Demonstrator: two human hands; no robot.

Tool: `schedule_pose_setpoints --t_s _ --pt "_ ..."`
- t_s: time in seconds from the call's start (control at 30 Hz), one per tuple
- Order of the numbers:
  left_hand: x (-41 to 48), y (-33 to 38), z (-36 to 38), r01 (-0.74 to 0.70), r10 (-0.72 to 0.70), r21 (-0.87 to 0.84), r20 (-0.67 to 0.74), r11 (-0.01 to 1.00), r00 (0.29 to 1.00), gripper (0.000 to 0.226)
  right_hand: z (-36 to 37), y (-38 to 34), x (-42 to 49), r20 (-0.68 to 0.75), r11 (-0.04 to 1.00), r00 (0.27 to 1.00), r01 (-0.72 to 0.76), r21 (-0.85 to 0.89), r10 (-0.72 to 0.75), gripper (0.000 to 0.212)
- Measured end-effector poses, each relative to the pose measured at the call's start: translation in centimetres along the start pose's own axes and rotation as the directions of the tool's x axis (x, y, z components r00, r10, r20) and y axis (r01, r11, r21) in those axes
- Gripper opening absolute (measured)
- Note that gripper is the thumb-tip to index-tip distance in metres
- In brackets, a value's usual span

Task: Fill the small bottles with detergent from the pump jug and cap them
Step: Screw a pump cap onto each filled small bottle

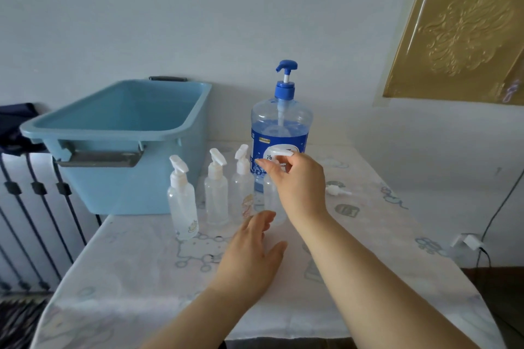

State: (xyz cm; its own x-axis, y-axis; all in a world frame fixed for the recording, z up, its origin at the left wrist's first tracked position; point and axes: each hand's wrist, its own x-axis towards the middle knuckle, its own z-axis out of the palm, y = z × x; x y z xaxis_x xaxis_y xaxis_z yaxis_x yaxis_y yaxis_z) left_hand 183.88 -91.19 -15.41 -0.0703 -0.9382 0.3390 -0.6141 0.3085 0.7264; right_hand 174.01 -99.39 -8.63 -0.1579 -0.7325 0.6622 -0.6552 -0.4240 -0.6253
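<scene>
- A cloth-covered worktop [141,278] carries the whole job. The pump jug [279,127] stands upright near its far edge, part full of blue detergent.
- A pale blue tub [127,178] sits to the left of the jug, its front wall close behind the row of bottles.
- Three small bottles [216,198] stand upright in a row just in front and left of the jug. Each wears a white pump top, and they look clear and probably unfilled.
- The right hand [297,187] is directly in front of the jug, thumb and fingers pinching a white pump cap [280,151] over a fourth bottle [270,201]. That bottle's long axis runs straight up. Whether the cap is seated or lifted clear cannot be told.
- The left hand [252,258] holds nothing, its fingers spread and relaxed. It lies nearer the person than the jug, just below and left of the fourth bottle's base, which likely makes it the hand to steady that bottle.
- A loose pump cap [337,191] lies on its side to the right of the jug.
</scene>
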Motion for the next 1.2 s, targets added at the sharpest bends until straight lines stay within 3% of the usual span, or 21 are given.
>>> schedule_pose_setpoints --t_s 0.17,0.33,0.6,0.73,0.83,1.0,1.2 --pt "0.4 0.8 0.6 -0.050 0.052 -0.024 0.068 0.998 0.996 0.048 -1.9 0.3 -0.3 0.068 0.999 0.997 -0.038 0.028 0.036 0.034" --pt "1.1 1.9 1.5 -0.017 0.027 -0.056 0.183 0.998 0.983 0.061 -4.5 1.3 -0.4 0.186 0.973 0.966 -0.202 0.114 0.178 0.028" --pt "2.8 2.3 2.7 0.090 -0.079 -0.048 0.192 0.995 0.978 0.068 -7.1 5.5 0.3 0.088 0.931 0.938 -0.343 0.125 0.334 0.035" --pt "4.1 2.7 3.3 0.109 -0.104 -0.024 0.159 0.994 0.982 0.069 -8.0 8.5 0.9 0.029 0.928 0.930 -0.365 -0.079 0.368 0.040" --pt "4.8 3.1 3.9 0.149 -0.140 -0.079 0.116 0.986 0.983 0.070 -8.6 10.2 1.4 0.123 0.865 0.896 -0.363 -0.347 0.426 0.040" --pt "6.5 3.0 5.2 0.199 -0.198 -0.149 0.022 0.969 0.980 0.064 -8.3 11.0 2.0 0.315 0.752 0.853 -0.128 -0.647 0.415 0.039" --pt "7.5 3.1 5.9 0.214 -0.219 -0.151 -0.014 0.965 0.976 0.060 -6.6 11.6 3.2 0.404 0.654 0.853 0.102 -0.750 0.330 0.040"
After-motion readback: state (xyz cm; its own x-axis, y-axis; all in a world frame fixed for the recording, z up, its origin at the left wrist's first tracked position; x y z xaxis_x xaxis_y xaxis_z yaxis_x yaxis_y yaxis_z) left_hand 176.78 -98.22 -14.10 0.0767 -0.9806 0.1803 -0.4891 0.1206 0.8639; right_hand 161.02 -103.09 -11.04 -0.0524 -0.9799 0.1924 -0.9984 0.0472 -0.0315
